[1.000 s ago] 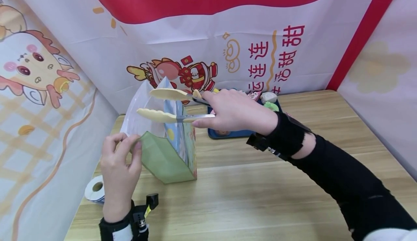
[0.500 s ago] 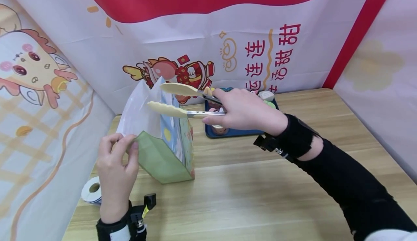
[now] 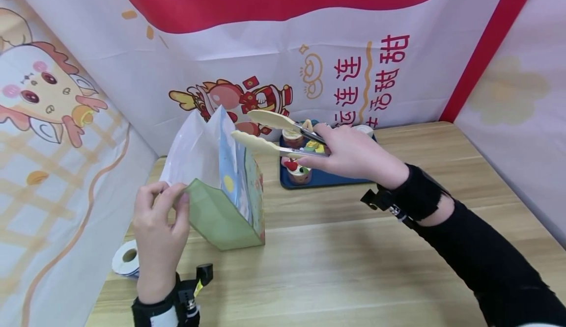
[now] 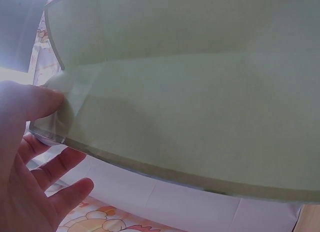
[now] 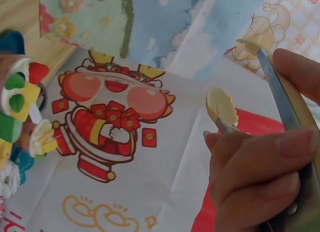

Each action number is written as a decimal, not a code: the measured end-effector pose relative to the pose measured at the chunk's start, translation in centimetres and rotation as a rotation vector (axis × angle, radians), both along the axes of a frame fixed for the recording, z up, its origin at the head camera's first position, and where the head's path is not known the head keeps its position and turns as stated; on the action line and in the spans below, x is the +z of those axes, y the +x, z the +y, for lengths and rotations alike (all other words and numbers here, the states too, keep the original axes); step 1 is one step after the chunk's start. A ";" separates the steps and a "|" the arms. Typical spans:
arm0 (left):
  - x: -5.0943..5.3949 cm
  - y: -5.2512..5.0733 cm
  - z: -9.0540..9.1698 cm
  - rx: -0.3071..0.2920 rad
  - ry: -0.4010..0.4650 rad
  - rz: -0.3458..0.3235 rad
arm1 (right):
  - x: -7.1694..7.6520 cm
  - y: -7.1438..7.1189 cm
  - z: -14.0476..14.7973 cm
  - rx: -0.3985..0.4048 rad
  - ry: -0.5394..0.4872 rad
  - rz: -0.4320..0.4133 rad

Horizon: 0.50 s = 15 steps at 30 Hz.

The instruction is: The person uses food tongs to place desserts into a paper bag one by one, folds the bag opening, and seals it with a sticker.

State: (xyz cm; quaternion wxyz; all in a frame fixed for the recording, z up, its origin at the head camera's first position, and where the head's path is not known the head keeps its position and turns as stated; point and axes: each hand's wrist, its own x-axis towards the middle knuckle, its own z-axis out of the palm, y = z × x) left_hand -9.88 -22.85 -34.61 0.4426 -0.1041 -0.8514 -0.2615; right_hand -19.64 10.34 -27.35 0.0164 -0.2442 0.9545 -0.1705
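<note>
My left hand (image 3: pixel 161 233) pinches the near top edge of a green paper bag (image 3: pixel 221 214), thumb on one side and fingers on the other. The bag stands with its mouth open, its inside white and its right side printed. In my right hand (image 3: pixel 355 152) is a pair of tongs (image 3: pixel 258 144) with cream-coloured tips. The tips stand apart with nothing between them, just right of the bag's mouth. Below and behind the tongs, a blue tray (image 3: pixel 327 180) bears several small decorated cupcakes (image 3: pixel 299 175). My right hand and the tongs hide part of the tray.
A white roll (image 3: pixel 126 260) stands on the wooden table (image 3: pixel 336 258) left of the bag, beside my left wrist. Printed cloth walls (image 3: pixel 261 42) rise at the back and on both sides, close behind the bag and the tray.
My right hand has carried the tongs rightward, from over the bag's mouth to the left part of the tray. More of the cupcakes shows now. My left hand keeps its hold on the bag.
</note>
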 end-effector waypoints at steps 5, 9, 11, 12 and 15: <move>-0.1 0.0 -0.1 -0.010 -0.003 0.007 | -1.3 -0.4 0.7 -0.008 -0.014 -0.003; -0.1 -0.1 -0.2 -0.014 -0.002 0.011 | -2.5 -0.6 1.1 -0.024 -0.031 -0.023; -0.1 -0.2 -0.3 -0.016 0.000 0.011 | -3.2 -0.7 1.2 -0.038 -0.035 -0.041; -0.2 -0.2 -0.3 -0.017 0.001 0.011 | -3.5 -0.7 1.3 -0.048 -0.035 -0.047; -0.2 -0.3 -0.4 -0.019 0.002 0.011 | -4.4 -0.6 1.4 -0.071 -0.029 -0.054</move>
